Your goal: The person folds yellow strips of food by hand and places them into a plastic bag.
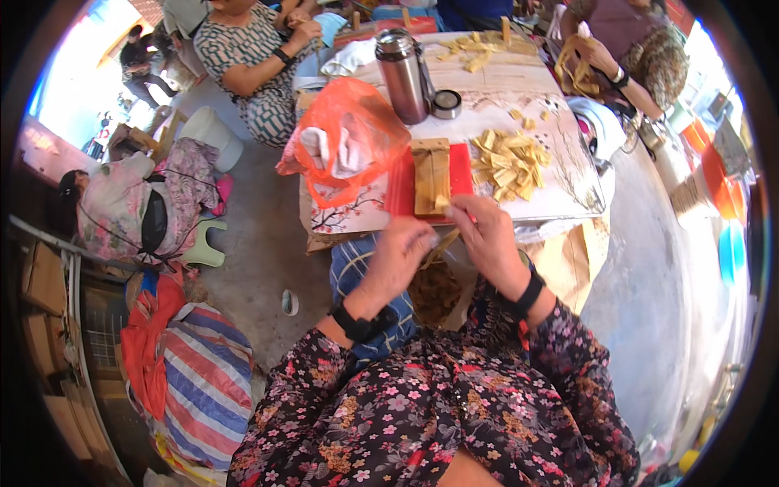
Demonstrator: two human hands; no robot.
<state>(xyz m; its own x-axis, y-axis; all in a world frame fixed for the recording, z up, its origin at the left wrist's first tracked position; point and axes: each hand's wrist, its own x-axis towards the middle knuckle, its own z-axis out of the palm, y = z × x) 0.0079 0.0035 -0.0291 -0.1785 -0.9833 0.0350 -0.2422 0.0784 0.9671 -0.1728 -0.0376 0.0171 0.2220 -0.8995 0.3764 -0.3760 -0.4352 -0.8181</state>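
My right hand [484,234] pinches a yellowish fibre strip [448,241] at the near end of a small wooden block [433,164]. The strip's tail hangs between my two hands toward my lap. My left hand [397,252] is blurred, its fingers bent beside the strip; whether they grip it is unclear. Under the block lies a red mat [397,192] on the table. Just right of it is a pile of short folded yellow strips [510,164]. Below my hands, a container of brownish material [435,292] sits partly hidden between my knees.
An orange plastic bag [359,131] with white cloth, a steel thermos [401,79] and its lid [447,103] stand on the printed table [548,204]. One person [258,67] sits at far left, another [633,55] at far right. A striped woven bag [204,383] lies on the floor.
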